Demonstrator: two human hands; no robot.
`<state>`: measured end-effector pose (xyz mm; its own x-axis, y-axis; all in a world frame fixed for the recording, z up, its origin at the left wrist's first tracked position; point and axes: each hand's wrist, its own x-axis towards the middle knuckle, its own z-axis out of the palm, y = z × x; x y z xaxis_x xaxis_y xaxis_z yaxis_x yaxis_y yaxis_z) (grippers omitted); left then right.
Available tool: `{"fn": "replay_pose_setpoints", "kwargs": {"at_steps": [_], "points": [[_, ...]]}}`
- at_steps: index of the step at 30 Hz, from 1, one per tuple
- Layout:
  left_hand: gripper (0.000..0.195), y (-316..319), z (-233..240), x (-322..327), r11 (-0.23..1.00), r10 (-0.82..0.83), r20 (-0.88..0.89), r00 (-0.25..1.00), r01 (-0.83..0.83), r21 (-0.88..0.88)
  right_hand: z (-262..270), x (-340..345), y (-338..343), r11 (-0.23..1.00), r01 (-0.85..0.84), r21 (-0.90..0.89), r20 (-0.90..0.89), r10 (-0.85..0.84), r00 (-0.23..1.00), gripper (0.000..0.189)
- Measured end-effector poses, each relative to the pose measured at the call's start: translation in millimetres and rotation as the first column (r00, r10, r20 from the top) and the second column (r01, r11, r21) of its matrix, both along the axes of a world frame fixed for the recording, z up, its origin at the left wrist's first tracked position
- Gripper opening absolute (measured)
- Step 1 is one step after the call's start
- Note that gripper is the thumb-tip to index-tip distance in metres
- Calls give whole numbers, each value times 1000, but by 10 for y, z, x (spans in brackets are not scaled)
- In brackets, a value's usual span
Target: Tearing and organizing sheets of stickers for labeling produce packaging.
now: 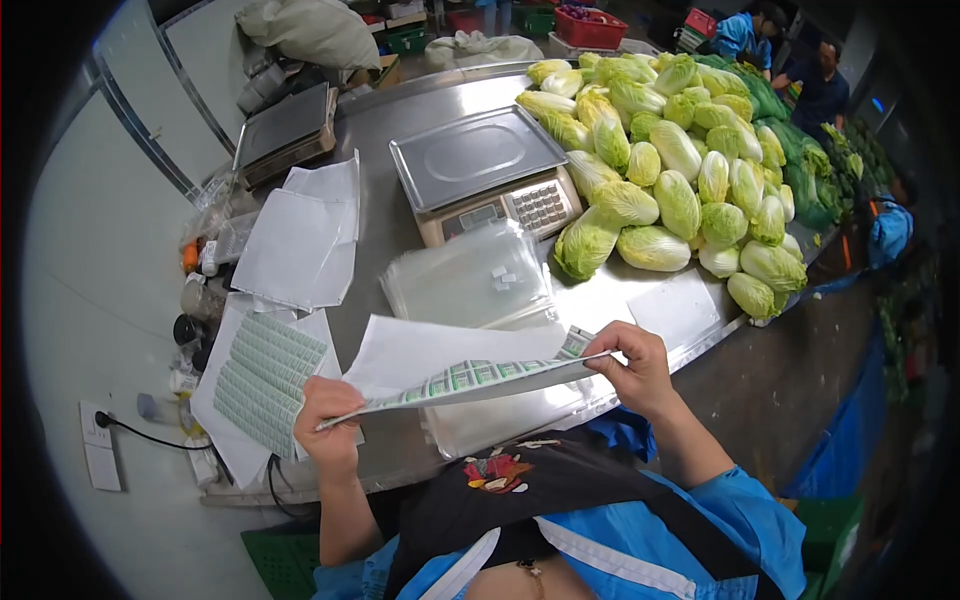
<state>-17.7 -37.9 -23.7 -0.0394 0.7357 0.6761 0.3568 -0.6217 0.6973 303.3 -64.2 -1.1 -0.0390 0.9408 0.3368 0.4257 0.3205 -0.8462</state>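
My left hand (pixel 330 424) grips one end of a sheet of green-and-white printed labels (pixel 472 377), and my right hand (pixel 634 364) pinches its other end between thumb and fingers. The sheet is stretched between both hands, folded or bowed, with white paper behind it. Below and beyond it lie clear plastic bags (pixel 472 277) in a stack, small white stickers on top. Behind the bags stands a digital scale (pixel 480 161) with a steel pan. More green label sheets (pixel 270 371) lie on white paper left of my left hand.
Napa cabbages (pixel 675 150) are heaped at the right of the steel table (pixel 367 225). White sheets (pixel 300 240) and a second scale (pixel 289 124) lie left, beside bottles along the wall. A plugged-in black cable (pixel 150 436) runs at lower left. Two people (pixel 821 90) are at the far right.
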Motion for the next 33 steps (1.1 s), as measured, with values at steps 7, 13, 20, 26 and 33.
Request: {"fn": "replay_pose_setpoints", "kwargs": {"at_steps": [7, 13, 20, 26, 33], "points": [[8, -97, 224, -19, 964, 0, 122, 993, -32, 265, 132, -107, -185, 998, 20, 59, -57, -16, 998, 6], [16, -130, 53, -92, 909, 178, 29, 984, -176, 378, -39, -171, -236, 999, 49, -4, -259, -49, 965, 26], [16, 61, -1, 16, 954, 130, 132, 983, -160, 254, -352, 38, -156, 879, -173, -444, -470, -65, 880, 18], [15, 203, 98, -54, 994, -109, 82, 991, 108, 15, 259, 24, 172, 936, -316, -158, 257, 348, 902, 36], [17, 294, 212, -28, 953, -245, 148, 958, 266, -146, 387, -338, 403, 836, -497, -231, 640, 515, 569, 36]]}}
